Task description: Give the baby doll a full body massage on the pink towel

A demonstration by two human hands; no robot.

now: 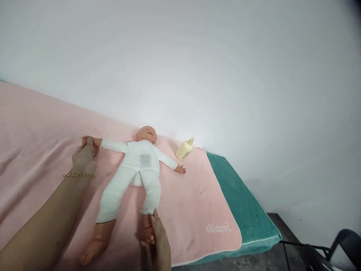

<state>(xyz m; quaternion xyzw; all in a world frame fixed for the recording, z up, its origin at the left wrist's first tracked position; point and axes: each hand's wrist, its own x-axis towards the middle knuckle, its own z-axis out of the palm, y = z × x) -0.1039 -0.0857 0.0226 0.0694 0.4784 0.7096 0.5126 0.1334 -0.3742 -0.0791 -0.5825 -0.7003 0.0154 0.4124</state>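
Observation:
A baby doll (142,156) with a white cloth body lies face up on a pink blanket (191,203), its arms spread and its legs toward me. At the left, my left hand (86,154) has its fingers closed round the doll's hand. My right hand (160,241) is beside the doll's foot on the right, its fingertips at the ankle; its other fingers are hidden behind the foot. A cream pump bottle (184,149) stands on the blanket by the doll's outstretched arm on the right.
Under the blanket, a green mattress (237,192) shows at the right. A pale wall (180,67) rises behind the bed. Dark floor and a black chair-like object (345,244) are at the lower right.

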